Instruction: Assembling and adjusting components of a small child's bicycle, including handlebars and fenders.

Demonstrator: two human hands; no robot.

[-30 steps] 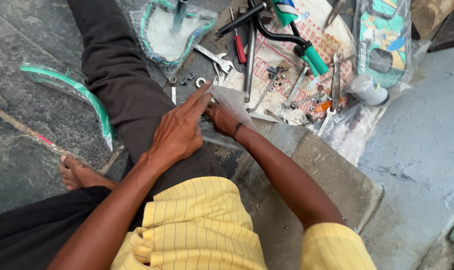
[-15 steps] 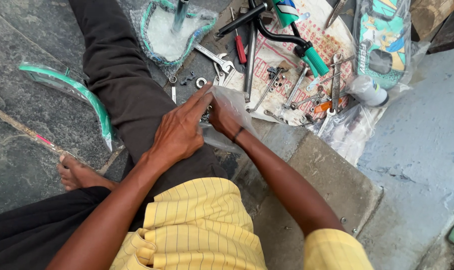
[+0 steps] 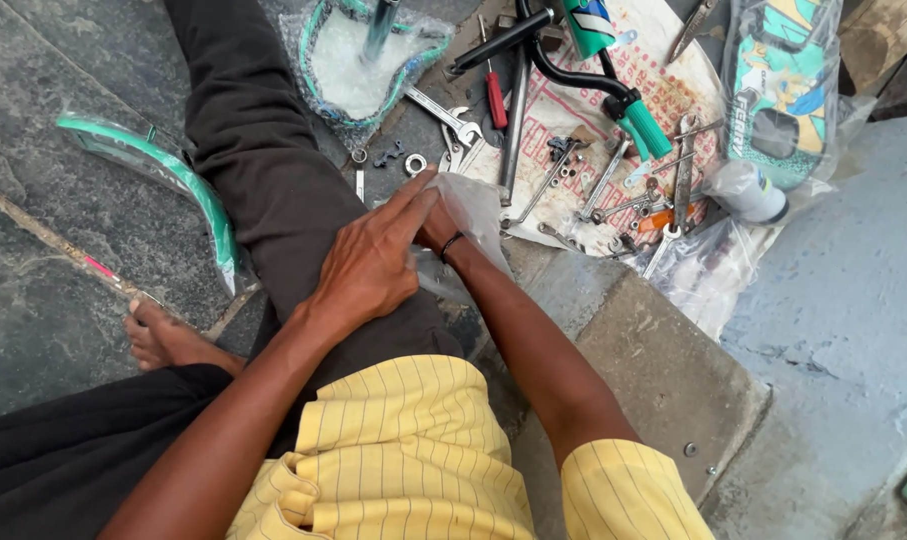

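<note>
A clear plastic bag (image 3: pixel 470 212) is grasped by the fingers of the left hand (image 3: pixel 373 262) above the knee, at the stone step's edge. The right hand (image 3: pixel 436 226) is mostly hidden behind it, its grip not discernible. Farther off, wrenches (image 3: pixel 443 120) and a red screwdriver (image 3: pixel 495 98) are laid on printed sacking (image 3: pixel 663 80).

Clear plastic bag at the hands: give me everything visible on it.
The bag is thin, clear, crinkled plastic, looking milky where it bunches. It lies slack over the knee and the stone step's edge, beside the scattered tools. The right hand is hidden under or inside it; only the wrist with a dark band shows. The left hand lies over it, fingers touching its near side. Contents cannot be seen.
</note>
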